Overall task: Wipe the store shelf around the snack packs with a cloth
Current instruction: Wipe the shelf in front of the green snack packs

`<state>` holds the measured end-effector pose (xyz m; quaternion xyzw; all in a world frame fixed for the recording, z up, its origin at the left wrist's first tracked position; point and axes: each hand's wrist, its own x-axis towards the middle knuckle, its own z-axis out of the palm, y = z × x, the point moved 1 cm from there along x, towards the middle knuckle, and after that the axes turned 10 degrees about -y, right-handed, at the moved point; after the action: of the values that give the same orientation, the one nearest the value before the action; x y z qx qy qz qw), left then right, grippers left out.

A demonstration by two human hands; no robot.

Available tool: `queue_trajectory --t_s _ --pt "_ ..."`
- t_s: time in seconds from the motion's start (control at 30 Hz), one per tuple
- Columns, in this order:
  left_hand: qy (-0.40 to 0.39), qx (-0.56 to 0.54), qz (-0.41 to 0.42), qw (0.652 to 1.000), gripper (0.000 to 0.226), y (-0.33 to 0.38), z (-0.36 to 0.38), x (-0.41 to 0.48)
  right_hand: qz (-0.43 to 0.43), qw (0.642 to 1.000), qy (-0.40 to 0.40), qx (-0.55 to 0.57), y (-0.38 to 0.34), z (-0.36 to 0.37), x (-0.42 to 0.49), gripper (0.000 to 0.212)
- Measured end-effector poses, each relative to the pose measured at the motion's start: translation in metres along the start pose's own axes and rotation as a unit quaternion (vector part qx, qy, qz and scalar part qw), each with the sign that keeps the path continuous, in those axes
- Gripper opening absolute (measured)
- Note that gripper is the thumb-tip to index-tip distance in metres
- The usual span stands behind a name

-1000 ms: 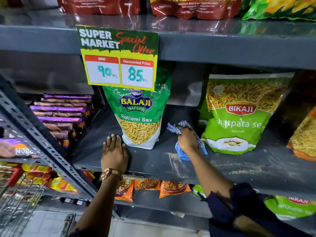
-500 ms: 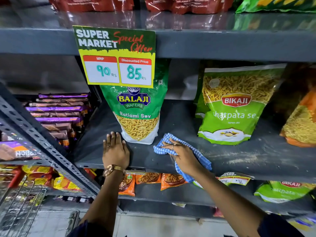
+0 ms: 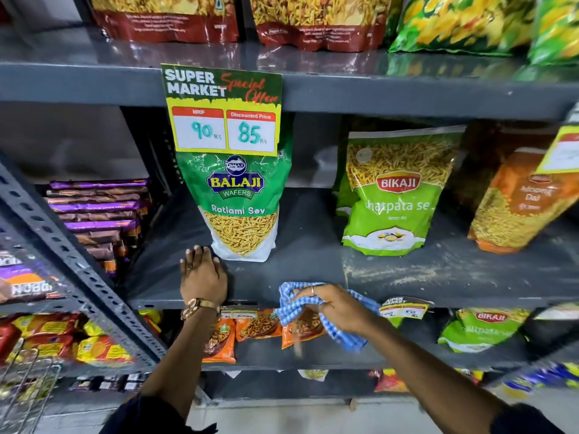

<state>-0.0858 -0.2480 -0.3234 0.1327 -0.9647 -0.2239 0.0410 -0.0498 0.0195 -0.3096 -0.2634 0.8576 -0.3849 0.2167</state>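
The dark grey shelf (image 3: 313, 267) holds a green Balaji Ratlami Sev pack (image 3: 238, 198) at centre left, a lighter green Bikaji pack (image 3: 391, 195) to its right and an orange pack (image 3: 517, 202) at far right. My left hand (image 3: 203, 275) lies flat on the shelf just in front of the Balaji pack, fingers together. My right hand (image 3: 332, 303) grips a blue-and-white checked cloth (image 3: 289, 303) at the shelf's front edge; part of the cloth hangs over the lip. Pale dust streaks remain in front of the Bikaji pack.
A special-offer price card (image 3: 224, 109) hangs from the shelf above. Purple and brown biscuit packs (image 3: 97, 214) are stacked in the left bay behind a slanted perforated post (image 3: 72, 261). Small orange packs (image 3: 257, 328) sit on the shelf below. A wire basket (image 3: 25, 389) stands at lower left.
My right hand has dragged the cloth from between the two green packs forward to the shelf's front edge. My left hand has stayed in place.
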Motion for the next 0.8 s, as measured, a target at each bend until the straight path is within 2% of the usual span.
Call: queue_trajectory --t_s 0.1,0.2,0.27,0.37,0.47,0.6,0.8 --pt "-0.007 -0.041 -0.007 0.999 0.038 -0.001 0.000 -0.008 0.012 1.000 -0.008 0.028 -0.006 -0.034 -0.017 0.022" --pt "0.011 -0.097 0.037 0.995 0.030 0.014 0.002 -0.031 -0.003 0.995 0.077 0.060 -0.008 -0.087 -0.025 0.026" --pt "0.016 -0.135 0.071 0.988 0.028 0.037 0.005 -0.055 -0.008 0.994 0.109 0.029 -0.009 -0.111 -0.018 0.028" --pt "0.022 -0.170 0.111 0.979 0.035 0.068 0.017 -0.084 -0.035 0.994 0.046 -0.095 -0.014 -0.111 0.008 0.025" --pt "0.048 -0.211 0.129 0.968 0.048 0.087 0.025 -0.095 -0.032 0.984 -0.040 -0.171 -0.005 -0.086 0.028 0.049" --pt "0.075 -0.182 0.112 0.974 0.039 0.096 0.032 -0.098 -0.076 0.971 -0.139 -0.181 0.016 -0.065 0.032 0.068" --pt "0.052 -0.103 0.075 0.991 0.049 0.099 0.061 -0.099 -0.105 0.959 -0.232 -0.124 0.044 -0.101 0.009 0.078"
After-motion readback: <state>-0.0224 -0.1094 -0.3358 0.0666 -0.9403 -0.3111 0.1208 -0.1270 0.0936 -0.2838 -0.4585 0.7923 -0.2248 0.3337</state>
